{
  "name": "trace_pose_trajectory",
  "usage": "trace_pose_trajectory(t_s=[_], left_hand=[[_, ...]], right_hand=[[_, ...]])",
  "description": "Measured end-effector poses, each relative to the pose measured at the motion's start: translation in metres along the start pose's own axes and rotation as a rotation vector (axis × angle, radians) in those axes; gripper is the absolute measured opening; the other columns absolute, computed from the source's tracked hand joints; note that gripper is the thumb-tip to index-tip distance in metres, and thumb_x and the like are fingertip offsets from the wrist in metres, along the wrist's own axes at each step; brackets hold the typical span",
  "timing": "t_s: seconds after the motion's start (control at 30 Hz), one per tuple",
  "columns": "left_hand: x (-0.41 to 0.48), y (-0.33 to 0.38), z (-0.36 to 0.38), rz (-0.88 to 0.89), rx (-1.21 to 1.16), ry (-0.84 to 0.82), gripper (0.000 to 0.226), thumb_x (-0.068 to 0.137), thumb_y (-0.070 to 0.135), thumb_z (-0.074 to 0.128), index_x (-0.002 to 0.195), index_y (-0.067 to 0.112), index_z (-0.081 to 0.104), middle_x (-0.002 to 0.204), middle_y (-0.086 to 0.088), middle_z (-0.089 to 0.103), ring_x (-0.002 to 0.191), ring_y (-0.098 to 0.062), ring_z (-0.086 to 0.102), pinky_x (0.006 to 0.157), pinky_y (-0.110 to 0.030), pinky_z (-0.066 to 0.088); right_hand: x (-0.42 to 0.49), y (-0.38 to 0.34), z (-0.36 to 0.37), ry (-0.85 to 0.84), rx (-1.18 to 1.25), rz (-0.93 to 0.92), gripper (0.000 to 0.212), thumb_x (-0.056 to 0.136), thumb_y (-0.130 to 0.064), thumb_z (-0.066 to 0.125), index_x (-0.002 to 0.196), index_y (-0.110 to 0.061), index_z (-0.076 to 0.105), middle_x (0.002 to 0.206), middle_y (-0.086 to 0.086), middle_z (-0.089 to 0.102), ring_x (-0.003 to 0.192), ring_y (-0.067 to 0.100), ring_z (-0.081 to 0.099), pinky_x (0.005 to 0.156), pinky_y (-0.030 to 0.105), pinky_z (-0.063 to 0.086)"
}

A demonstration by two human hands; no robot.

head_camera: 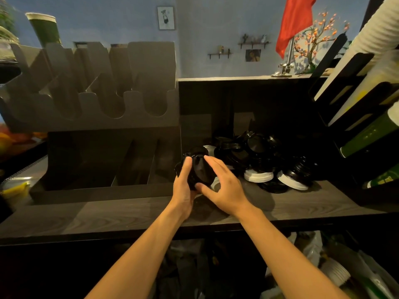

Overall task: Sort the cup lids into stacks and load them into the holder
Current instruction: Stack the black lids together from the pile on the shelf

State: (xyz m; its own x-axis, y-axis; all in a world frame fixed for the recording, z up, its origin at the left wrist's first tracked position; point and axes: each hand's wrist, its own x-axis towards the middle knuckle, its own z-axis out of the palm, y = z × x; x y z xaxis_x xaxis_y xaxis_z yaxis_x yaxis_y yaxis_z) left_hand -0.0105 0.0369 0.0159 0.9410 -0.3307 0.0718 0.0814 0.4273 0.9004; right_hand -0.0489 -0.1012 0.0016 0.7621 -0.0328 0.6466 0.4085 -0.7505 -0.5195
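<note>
My two forearms rise from the bottom edge of the frame; under them, at lower right, sit plastic-wrapped goods (336, 275) beneath the dark wood-grain counter (97, 214); just past the counter's front edge, at the middle of the frame, my left hand (183, 184) grasps a short stack of black lids (199, 169) from the left, thumb up along its side; my right hand (224, 186) is released, fingers straight and spread over the stack's face, thumb touching its lower rim; right of the stack and a little farther back lies a loose pile of black and white lids (267, 165) on the counter; the grey holder (103, 108), with its scalloped slots, fills the left of the frame, near the stack; at the right edge a black rack (345, 98) holds slanted cup sleeves; farthest off, at upper right, a red flag (295, 24) hangs before the blue wall (216, 29).
</note>
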Motion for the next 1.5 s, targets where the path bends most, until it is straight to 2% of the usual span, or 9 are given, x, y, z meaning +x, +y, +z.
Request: trace_pose_trajectory(t_s=[0.17,0.23,0.37,0.63,0.87,1.0,1.13,1.27,1.5], left_hand=[[-0.004,-0.001,0.003,-0.013,0.06,-0.018,0.083,0.078,0.082,0.054,0.132,0.02,0.067,0.127,-0.008,0.072,0.12,-0.025,0.067,0.104,-0.045,0.052],[-0.004,-0.002,0.004,0.021,0.109,-0.042,0.067,0.077,0.074,0.06,0.122,0.026,0.073,0.123,-0.007,0.073,0.119,-0.025,0.067,0.102,-0.046,0.053],[0.0,-0.004,-0.002,0.01,0.085,-0.043,0.062,0.071,0.053,0.076,0.121,0.016,0.073,0.116,-0.011,0.074,0.117,-0.031,0.067,0.099,-0.048,0.054],[0.004,-0.009,-0.005,-0.02,0.038,-0.077,0.05,0.073,0.023,0.075,0.12,0.009,0.07,0.11,-0.018,0.074,0.109,-0.038,0.069,0.086,-0.049,0.059],[0.005,-0.007,-0.007,-0.019,0.075,-0.042,0.051,0.07,0.025,0.078,0.118,0.008,0.072,0.115,-0.022,0.072,0.114,-0.041,0.067,0.102,-0.067,0.047],[0.001,-0.005,-0.002,0.013,0.148,-0.088,0.036,0.081,0.024,0.081,0.114,0.013,0.073,0.11,-0.014,0.075,0.11,-0.037,0.07,0.094,-0.058,0.056],[0.003,-0.004,-0.004,0.097,0.154,0.038,0.026,0.084,0.013,0.08,0.108,0.013,0.072,0.1,-0.007,0.078,0.096,-0.027,0.076,0.076,-0.04,0.063],[0.003,-0.006,-0.005,0.108,0.251,-0.055,0.026,0.086,0.011,0.078,0.112,0.013,0.071,0.105,-0.005,0.078,0.1,-0.025,0.075,0.076,-0.037,0.062],[0.005,-0.009,-0.002,0.162,0.242,-0.005,0.044,0.084,0.027,0.08,0.125,0.017,0.064,0.118,-0.005,0.073,0.106,-0.025,0.073,0.085,-0.048,0.062]], right_hand=[[-0.002,-0.002,0.002,-0.023,-0.081,-0.058,0.079,0.085,-0.05,0.061,0.156,-0.028,0.033,0.16,-0.011,0.032,0.147,0.004,0.027,0.119,0.031,0.029],[-0.001,0.0,0.0,-0.018,-0.015,-0.028,0.076,0.085,-0.05,0.059,0.154,-0.025,0.037,0.157,-0.009,0.038,0.144,0.004,0.033,0.117,0.033,0.036],[-0.004,0.001,-0.001,-0.027,-0.091,-0.103,0.08,0.084,-0.044,0.068,0.155,-0.026,0.035,0.159,-0.01,0.035,0.146,0.005,0.03,0.116,0.026,0.029],[-0.009,0.001,-0.005,-0.018,-0.122,-0.101,0.082,0.079,-0.044,0.067,0.154,-0.03,0.037,0.159,-0.011,0.034,0.145,0.004,0.028,0.113,0.023,0.023],[-0.007,0.001,-0.003,-0.019,-0.028,-0.071,0.081,0.081,-0.053,0.072,0.151,-0.03,0.038,0.155,-0.01,0.038,0.144,0.006,0.033,0.114,0.029,0.033],[-0.005,0.0,-0.001,0.154,-0.067,-0.087,0.081,0.078,-0.046,0.081,0.145,-0.02,0.044,0.145,0.0,0.046,0.134,0.014,0.046,0.106,0.028,0.044],[-0.007,-0.003,-0.008,0.121,0.138,0.039,0.075,0.083,-0.045,0.075,0.146,-0.024,0.039,0.14,-0.008,0.045,0.125,0.002,0.049,0.097,0.014,0.045],[-0.007,0.005,-0.015,0.159,0.331,0.222,0.038,0.102,-0.035,0.057,0.138,-0.024,0.055,0.121,-0.012,0.065,0.113,-0.001,0.06,0.095,0.028,0.053],[-0.004,0.004,-0.011,0.231,0.214,0.276,0.04,0.1,-0.044,0.057,0.132,-0.02,0.06,0.106,-0.017,0.067,0.096,-0.006,0.063,0.08,0.014,0.053]])
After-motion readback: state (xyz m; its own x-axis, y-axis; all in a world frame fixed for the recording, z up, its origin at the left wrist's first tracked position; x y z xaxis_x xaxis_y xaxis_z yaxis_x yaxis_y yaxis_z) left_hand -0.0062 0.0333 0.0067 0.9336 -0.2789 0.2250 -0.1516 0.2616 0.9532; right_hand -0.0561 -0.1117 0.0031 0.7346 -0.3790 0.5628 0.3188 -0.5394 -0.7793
